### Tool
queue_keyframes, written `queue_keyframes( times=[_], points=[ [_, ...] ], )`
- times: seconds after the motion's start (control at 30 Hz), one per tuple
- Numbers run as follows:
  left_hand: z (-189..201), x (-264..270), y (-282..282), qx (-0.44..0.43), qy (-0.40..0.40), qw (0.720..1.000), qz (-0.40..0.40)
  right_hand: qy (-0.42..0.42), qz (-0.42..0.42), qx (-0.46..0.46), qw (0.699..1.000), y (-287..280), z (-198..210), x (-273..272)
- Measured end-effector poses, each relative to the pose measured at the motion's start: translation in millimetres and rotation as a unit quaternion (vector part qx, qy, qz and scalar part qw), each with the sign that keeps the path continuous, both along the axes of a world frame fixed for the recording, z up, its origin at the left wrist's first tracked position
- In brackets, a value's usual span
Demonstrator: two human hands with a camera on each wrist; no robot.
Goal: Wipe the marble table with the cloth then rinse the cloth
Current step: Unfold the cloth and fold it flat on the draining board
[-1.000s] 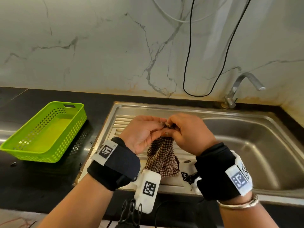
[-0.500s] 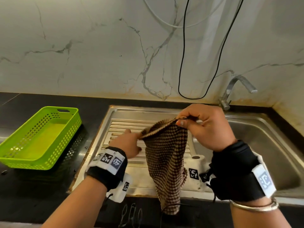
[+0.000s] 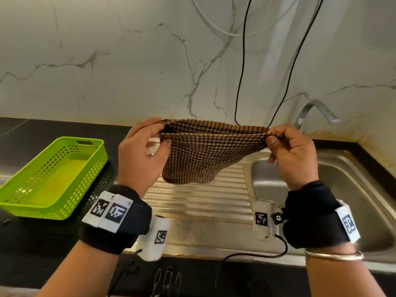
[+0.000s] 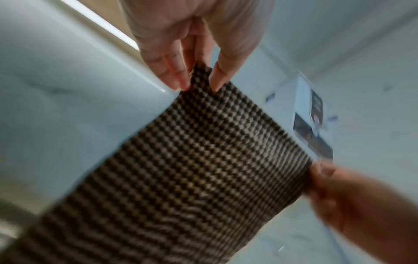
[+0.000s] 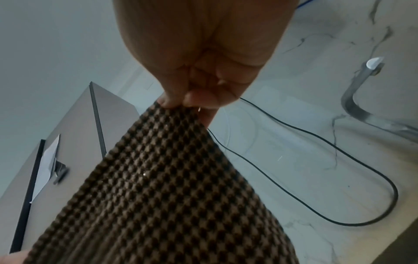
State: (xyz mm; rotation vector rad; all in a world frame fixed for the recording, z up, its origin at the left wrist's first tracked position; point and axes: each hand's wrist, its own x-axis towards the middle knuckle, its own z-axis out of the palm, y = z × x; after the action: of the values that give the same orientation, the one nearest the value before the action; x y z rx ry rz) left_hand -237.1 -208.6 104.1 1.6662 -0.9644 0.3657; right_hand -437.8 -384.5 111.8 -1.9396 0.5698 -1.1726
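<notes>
The left hand (image 3: 140, 156) and the right hand (image 3: 292, 155) each pinch one top corner of the checked cloth (image 3: 203, 155), stretched above the sink's (image 3: 364, 189) ribbed drainboard. The green basket (image 3: 53, 179) on the counter's left side holds nothing visible.

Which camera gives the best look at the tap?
The head view. It shows the tap whole, base to spout, on the wall behind the sink, right of the checked cloth. The right wrist view shows it tilted and partly cut off. The left wrist view doesn't show it.
</notes>
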Motion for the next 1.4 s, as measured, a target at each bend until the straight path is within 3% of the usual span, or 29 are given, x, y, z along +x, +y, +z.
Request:
queue_keyframes(
  times=[0.07,0.2,0.27,0.4,0.5,0.57,0.63,0.73,0.8,0.9,1.0,1.07,1.13,1.33,1.4],
  points=[
    [6,-2,3,-0.009,0.043,0.999,0.022,-0.028,0.042,0.071,0.996,3,3,0],
    [19,-5,9,0.115,-0.082,0.983,0.115,-0.041,0.062,0.103,0.992,2,9,0],
    [23,-5,8,0.189,-0.059,0.973,0.117,-0.009,0.050,0.094,0.994,1,11,0],
    [25,0,5,0.235,0.042,0.970,0.052,0.039,0.027,0.100,0.994,-4,10,9],
    [26,4,-3,0.272,0.045,0.960,0.055,0.063,0.041,0.131,0.989,-8,13,19],
    [29,8,-4,0.263,0.022,0.962,0.075,0.035,0.056,0.130,0.989,-8,15,22],
    [33,16,-2,0.178,-0.017,0.982,0.064,-0.004,0.058,0.098,0.993,-7,18,23],
    [31,23,7,0.141,-0.133,0.980,0.037,-0.003,0.049,0.019,0.999,-6,14,20],
    [19,24,15,0.190,-0.183,0.965,0.008,0.046,0.067,-0.024,0.996,-4,2,16],
    [-16,24,30,0.321,-0.170,0.928,-0.076,0.187,0.134,-0.039,0.972,-1,-29,2],
    [-54,12,45,0.504,-0.101,0.841,-0.169,0.374,0.211,-0.028,0.903,9,-65,-13],
    [-76,3,52,0.558,-0.057,0.800,-0.211,0.463,0.250,-0.019,0.850,19,-86,-19],
    [-86,-4,57,0.575,-0.027,0.783,-0.235,0.492,0.271,0.007,0.827,27,-98,-20],
    [-98,-10,61,0.634,-0.040,0.731,-0.249,0.492,0.292,0.123,0.811,21,-104,-18],
    [-103,-7,54,0.625,-0.059,0.742,-0.235,0.516,0.288,0.138,0.795,17,-106,-13]
  ],
)
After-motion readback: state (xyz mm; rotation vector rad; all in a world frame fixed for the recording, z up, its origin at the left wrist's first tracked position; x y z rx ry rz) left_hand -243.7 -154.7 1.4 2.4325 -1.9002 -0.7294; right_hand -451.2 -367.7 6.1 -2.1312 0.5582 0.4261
